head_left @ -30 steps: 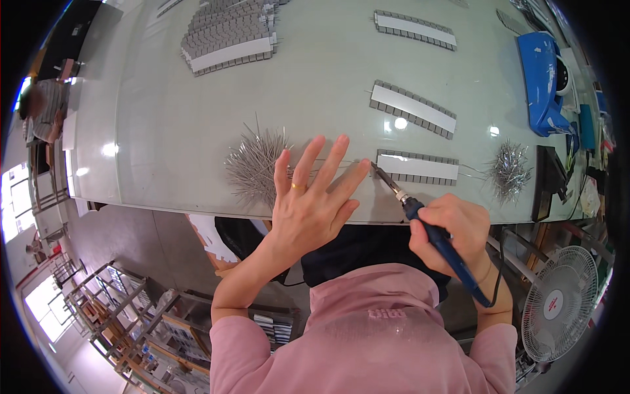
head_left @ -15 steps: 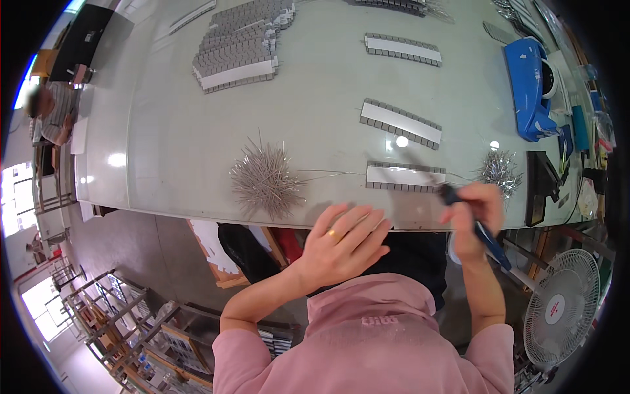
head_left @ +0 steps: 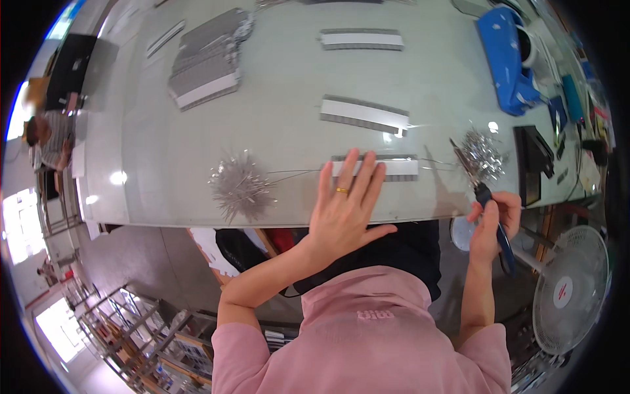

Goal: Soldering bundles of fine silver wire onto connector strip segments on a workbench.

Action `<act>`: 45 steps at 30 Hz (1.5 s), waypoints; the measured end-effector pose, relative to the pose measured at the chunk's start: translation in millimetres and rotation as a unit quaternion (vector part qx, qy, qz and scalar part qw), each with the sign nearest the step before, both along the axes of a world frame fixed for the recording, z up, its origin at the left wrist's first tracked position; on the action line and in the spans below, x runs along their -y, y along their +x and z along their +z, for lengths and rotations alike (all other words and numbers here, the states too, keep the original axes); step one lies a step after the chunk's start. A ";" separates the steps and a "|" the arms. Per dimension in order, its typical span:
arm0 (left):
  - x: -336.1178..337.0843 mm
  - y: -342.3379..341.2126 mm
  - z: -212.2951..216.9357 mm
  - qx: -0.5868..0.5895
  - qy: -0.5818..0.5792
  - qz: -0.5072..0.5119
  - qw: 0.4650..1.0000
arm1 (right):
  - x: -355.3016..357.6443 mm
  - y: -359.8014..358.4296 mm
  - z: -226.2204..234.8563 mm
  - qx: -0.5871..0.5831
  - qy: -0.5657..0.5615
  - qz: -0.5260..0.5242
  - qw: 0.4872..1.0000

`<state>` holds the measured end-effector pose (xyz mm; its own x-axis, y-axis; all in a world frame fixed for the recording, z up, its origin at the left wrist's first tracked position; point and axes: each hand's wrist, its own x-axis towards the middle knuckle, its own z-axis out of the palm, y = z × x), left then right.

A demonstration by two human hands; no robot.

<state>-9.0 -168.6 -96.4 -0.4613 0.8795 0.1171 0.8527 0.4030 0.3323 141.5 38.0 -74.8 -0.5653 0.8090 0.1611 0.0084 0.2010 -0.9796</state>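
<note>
My left hand [head_left: 342,217], a ring on one finger, reaches over the table edge with fingers stretched out over the left part of the nearest grey-and-white segmented strip [head_left: 401,169]. Whether the fingertips press on it I cannot tell. Thin wires run out from both ends of this strip. In my right hand [head_left: 493,226] is a soldering iron [head_left: 484,195] with a dark blue handle, its metal tip pointing up and left. That tip is just left of a heap of short shiny wire pieces [head_left: 484,154]. A spiky bundle of thin wires [head_left: 239,187] lies left of my left hand.
Two more strips, a middle one [head_left: 364,114] and a farther one [head_left: 361,39], lie beyond. Stacked strips [head_left: 207,59] are at the far left. A blue device [head_left: 502,62] and a black stand [head_left: 528,161] are at right. Below stands a fan [head_left: 569,289].
My left hand has moved forward from the table edge onto the strip. My right hand has drawn the soldering iron rightward, off the strip's right end. The view has shifted a little.
</note>
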 end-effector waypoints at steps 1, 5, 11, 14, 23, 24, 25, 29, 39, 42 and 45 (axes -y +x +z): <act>0.2 0.0 0.0 -0.012 -0.012 0.010 1.000 | 0.2 -2.0 -0.8 -0.006 -0.009 0.010 1.000; 2.3 -0.4 -0.2 -0.038 -0.012 0.014 0.999 | -2.5 -3.8 0.9 -0.021 -0.017 0.028 0.999; 4.7 2.2 -5.6 -0.079 0.006 -0.008 0.997 | -8.6 8.6 -3.2 -0.017 -0.021 -0.018 0.999; 0.1 2.5 -2.2 -0.072 0.006 -0.014 0.997 | -12.2 12.9 -8.6 -0.024 -0.020 -0.023 0.999; 0.9 15.8 -9.0 -0.154 0.126 -0.140 0.970 | -24.2 6.0 -11.1 -0.034 -0.009 -0.030 0.999; -1.1 12.8 -4.9 -0.148 0.135 -0.167 0.965 | -27.6 5.1 -12.0 -0.039 -0.007 -0.030 0.999; -4.5 12.5 2.0 -0.136 0.152 -0.184 0.961 | -31.7 6.1 -12.7 -0.039 0.003 -0.044 0.998; -32.1 -21.6 44.2 -0.119 0.163 -0.175 0.964 | -51.0 14.6 -25.3 -0.058 0.022 -0.089 0.994; -147.7 -286.5 49.6 -0.380 0.150 -0.026 0.912 | -46.4 0.6 -37.0 -0.059 0.006 -0.102 0.993; -156.3 -304.9 36.6 -0.399 0.114 -0.023 0.910 | -46.2 2.6 -36.4 -0.046 0.015 -0.099 0.994; -152.4 -295.1 25.7 -0.381 0.061 0.007 0.922 | -46.5 4.2 -36.2 -0.032 0.023 -0.104 0.994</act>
<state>-304.1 -16.2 -70.7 -0.2149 0.8335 0.5090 0.8525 0.4144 -0.3186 145.6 84.5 -110.9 -0.3743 0.8984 0.2297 -0.0067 0.2451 -0.9695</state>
